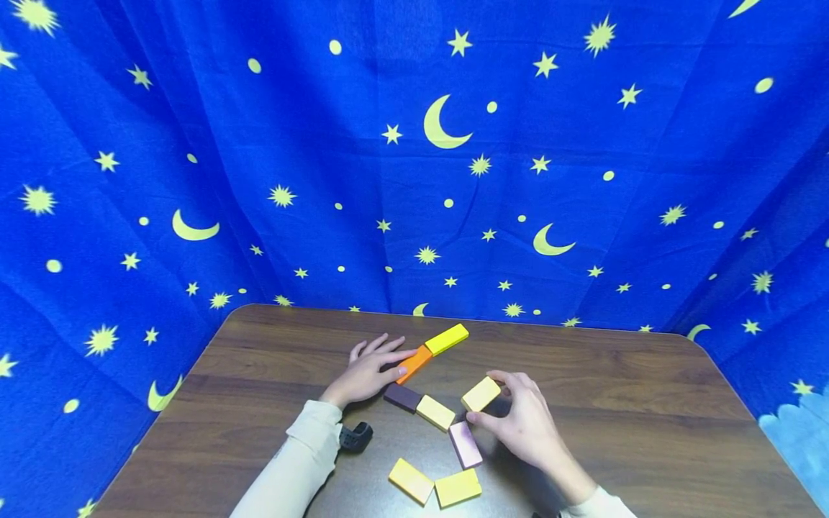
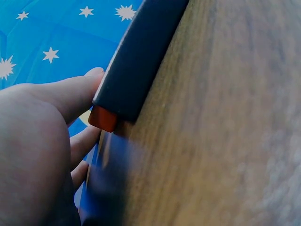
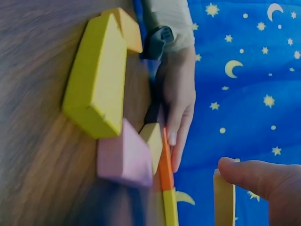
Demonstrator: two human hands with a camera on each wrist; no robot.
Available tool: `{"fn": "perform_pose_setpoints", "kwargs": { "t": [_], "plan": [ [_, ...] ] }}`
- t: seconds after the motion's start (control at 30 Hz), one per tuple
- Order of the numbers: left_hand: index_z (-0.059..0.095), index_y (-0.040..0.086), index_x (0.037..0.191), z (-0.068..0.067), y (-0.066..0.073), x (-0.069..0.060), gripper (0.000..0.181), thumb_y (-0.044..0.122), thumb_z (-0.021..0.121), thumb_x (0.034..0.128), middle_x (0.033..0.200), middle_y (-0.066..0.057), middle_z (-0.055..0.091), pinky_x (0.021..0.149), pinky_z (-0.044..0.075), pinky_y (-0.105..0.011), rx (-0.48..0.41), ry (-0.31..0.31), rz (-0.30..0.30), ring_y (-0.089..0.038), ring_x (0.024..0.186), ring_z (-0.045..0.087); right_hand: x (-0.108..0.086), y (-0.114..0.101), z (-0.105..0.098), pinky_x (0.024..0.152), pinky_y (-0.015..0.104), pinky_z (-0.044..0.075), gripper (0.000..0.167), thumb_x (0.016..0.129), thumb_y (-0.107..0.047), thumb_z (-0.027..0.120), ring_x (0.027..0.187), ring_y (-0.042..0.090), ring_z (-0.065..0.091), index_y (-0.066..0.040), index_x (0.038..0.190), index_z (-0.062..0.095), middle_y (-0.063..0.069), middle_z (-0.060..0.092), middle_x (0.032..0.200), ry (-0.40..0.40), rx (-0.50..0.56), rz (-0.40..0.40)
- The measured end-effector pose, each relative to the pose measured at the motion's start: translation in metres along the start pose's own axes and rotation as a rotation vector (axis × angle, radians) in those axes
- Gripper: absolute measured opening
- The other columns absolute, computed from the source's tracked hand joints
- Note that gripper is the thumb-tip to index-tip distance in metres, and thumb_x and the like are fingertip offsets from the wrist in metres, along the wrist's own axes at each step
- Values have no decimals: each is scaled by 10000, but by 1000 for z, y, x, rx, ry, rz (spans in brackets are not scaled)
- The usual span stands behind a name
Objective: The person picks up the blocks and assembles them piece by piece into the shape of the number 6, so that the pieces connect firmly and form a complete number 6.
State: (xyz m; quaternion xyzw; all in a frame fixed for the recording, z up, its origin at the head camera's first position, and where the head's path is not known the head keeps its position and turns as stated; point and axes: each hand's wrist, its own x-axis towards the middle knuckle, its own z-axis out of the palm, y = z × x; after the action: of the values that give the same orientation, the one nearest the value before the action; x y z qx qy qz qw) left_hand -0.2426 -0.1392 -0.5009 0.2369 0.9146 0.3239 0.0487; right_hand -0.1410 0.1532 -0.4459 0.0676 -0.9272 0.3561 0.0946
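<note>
My right hand (image 1: 527, 424) pinches a pale yellow wooden block (image 1: 481, 394) between thumb and fingers; the right wrist view shows the thumb (image 3: 249, 174) against its end. My left hand (image 1: 365, 374) has its fingers spread, with thumb and index touching an orange block (image 1: 414, 365) from its left side. End to end with the orange block lies a bright yellow block (image 1: 447, 339). Closer to me, a dark purple block (image 1: 403, 398), a cream block (image 1: 436, 412) and a lilac block (image 1: 465, 444) make a bent line. The dark block (image 2: 141, 61) fills much of the left wrist view.
Two more yellow blocks, one at left (image 1: 411, 481) and one at right (image 1: 458, 488), lie at the near side of the brown wooden table (image 1: 259, 432). A blue curtain (image 1: 324, 158) with moons and stars surrounds the table's back and sides. A dark watch (image 1: 356, 437) is on the left wrist.
</note>
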Motion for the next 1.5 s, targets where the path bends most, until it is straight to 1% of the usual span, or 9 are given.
{"fn": "perform_pose_setpoints", "kwargs": {
  "t": [0.17,0.3,0.4,0.57,0.7,0.83,1.03,1.23,1.5],
  "plan": [
    [590,291,1428,0,0,0,436,452,538,1027,1586,-17,400,1145,-2,-634,4,1,12,-336,1520,177,1,-9,3,811,415,473,742,633,-365,949,969,223,596,-67,1252,669,64,646,1103,-11,23,-53],
    [597,287,1422,0,1,0,432,451,539,1027,1581,-15,408,1145,1,-638,6,2,14,-337,1519,182,3,-15,7,808,406,474,730,629,-340,951,966,212,588,-89,1255,671,57,646,1108,-26,27,-74],
    [596,290,1423,0,1,0,432,453,536,1027,1581,-13,407,1146,1,-639,8,1,10,-336,1519,182,6,-19,10,813,409,479,718,622,-304,954,939,222,625,-90,1247,672,58,643,1094,-38,43,-91],
    [599,275,1421,1,1,1,430,441,537,1029,1580,-31,411,1141,5,-647,11,3,8,-346,1516,185,9,-26,17,811,410,487,714,623,-299,956,904,234,656,-97,1247,674,44,637,1083,-72,57,-132],
    [598,259,1424,0,3,-1,426,415,544,1031,1580,-45,409,1136,5,-652,9,0,8,-358,1515,181,12,-30,24,840,407,479,698,619,-278,953,971,194,606,-122,1243,683,10,646,1087,-93,47,-175],
    [595,257,1427,-1,4,-1,424,405,548,1032,1582,-45,406,1134,4,-655,4,-2,12,-360,1516,179,14,-34,28,864,411,475,687,617,-268,950,990,184,591,-112,1231,685,-3,650,1090,-117,50,-231],
    [598,251,1424,-1,2,-1,419,392,551,1033,1581,-49,408,1131,4,-660,-4,3,22,-360,1515,186,19,-41,32,831,375,496,678,649,-285,940,954,222,627,-112,1246,671,-1,636,1108,-198,69,-296],
    [597,243,1426,-2,2,0,418,381,556,1033,1586,-51,398,1135,-5,-652,-13,-4,22,-355,1518,175,24,-47,36,845,381,507,708,676,-317,932,983,243,640,-107,1288,646,3,630,1116,-291,88,-350],
    [601,259,1421,-1,0,1,415,403,541,1036,1581,-54,408,1130,10,-659,5,2,28,-374,1513,184,31,-50,45,836,340,486,747,685,-321,925,990,154,580,-119,1341,630,-17,610,1150,-368,39,-428]
  ]
}}
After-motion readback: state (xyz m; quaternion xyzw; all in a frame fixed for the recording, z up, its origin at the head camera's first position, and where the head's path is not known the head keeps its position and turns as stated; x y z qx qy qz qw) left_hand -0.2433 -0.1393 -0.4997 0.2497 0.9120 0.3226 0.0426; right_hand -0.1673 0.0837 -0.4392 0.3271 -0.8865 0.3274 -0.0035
